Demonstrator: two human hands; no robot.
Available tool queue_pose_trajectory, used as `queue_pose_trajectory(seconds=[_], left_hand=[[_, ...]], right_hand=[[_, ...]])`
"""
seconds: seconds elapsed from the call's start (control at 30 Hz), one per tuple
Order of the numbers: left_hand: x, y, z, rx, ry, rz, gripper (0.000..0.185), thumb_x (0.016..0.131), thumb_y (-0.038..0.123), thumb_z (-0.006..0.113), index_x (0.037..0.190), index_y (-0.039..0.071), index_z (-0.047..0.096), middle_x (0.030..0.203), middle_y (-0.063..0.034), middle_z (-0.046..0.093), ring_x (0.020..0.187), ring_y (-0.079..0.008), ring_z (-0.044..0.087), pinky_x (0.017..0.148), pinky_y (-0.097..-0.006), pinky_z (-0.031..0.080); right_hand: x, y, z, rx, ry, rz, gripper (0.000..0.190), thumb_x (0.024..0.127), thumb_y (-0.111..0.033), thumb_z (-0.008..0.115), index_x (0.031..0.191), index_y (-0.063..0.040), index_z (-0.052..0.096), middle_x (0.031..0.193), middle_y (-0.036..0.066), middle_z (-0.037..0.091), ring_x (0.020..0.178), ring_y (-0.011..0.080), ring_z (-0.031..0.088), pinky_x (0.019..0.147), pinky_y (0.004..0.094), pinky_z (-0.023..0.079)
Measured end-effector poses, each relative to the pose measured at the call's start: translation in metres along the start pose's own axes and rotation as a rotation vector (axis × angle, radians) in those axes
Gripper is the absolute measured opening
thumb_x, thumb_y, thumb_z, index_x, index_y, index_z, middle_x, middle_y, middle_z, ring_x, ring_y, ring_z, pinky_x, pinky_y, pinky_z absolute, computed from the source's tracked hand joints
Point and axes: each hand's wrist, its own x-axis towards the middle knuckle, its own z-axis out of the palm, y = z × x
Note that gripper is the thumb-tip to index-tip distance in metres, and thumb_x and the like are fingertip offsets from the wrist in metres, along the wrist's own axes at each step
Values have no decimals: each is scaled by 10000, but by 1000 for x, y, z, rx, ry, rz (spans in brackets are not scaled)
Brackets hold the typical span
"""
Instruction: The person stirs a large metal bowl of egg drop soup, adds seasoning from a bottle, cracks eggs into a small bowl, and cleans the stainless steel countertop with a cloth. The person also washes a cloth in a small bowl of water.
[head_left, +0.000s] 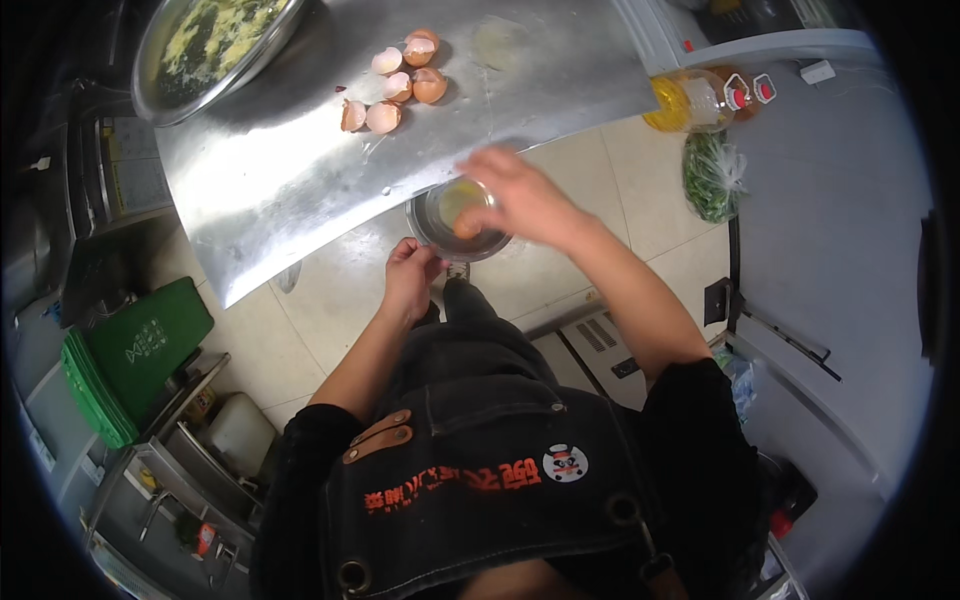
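My left hand (409, 277) pinches the near rim of a round metal bowl (491, 247) just off the near edge of the steel table (525, 112). Over the bowl is my right hand (510, 195), blurred, its thumb and fingers spread around the far side. Something yellowish and clear, like raw egg (459, 199), shows inside the bowl. A brownish-orange patch by the right thumb may be an eggshell or the thumb itself; I cannot tell. Several cracked brown eggshells (384, 118) lie on the table beyond. A wet smear (500, 43) marks the steel to their right.
A large metal basin (217, 105) with a yellow-green mixture stands at the table's far left. Oil jugs (686, 101) and a plastic bag of greens (709, 180) are at the right. Green boards or lids (142, 352) stand lower left. A grey cabinet (825, 225) borders the right side.
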Motion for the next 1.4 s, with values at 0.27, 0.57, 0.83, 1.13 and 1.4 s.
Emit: queue_pose_trajectory(seconds=[0.27,0.57,0.83,1.13,1.4], left_hand=[[-1,-1,-18,22,30,42,141,864,19,586,805,104,489,785,-28,600,673,-154,604,689,-312,561],[-2,0,-38,-90,82,75,141,864,5,572,808,102,487,777,-36,599,681,-166,610,687,-314,556],[-15,11,-58,-189,148,138,156,867,-17,549,797,103,478,800,-39,592,678,-156,592,698,-319,552],[-37,16,-76,-196,244,188,143,870,16,575,795,96,483,714,-5,547,624,-127,561,680,-308,556],[-34,13,-90,-178,220,178,136,880,9,572,799,90,498,810,-16,582,697,-123,570,674,-293,536]], right_hand=[[172,55,16,-66,155,139,704,812,-530,584,1402,-189,410,1449,157,347,1360,340,268,1115,441,219],[137,21,53,-112,129,-45,412,754,-446,650,1087,-206,690,1289,59,502,1244,253,393,1057,405,271],[42,-40,93,98,379,-80,326,704,-209,712,998,-85,644,1169,123,527,1147,356,458,950,468,380],[80,-20,83,46,528,11,359,824,-123,589,1164,-8,569,1255,197,507,1178,409,446,1010,474,355],[185,13,96,-165,301,90,421,786,-25,569,1205,9,537,1299,185,472,1203,355,419,1026,398,365]])
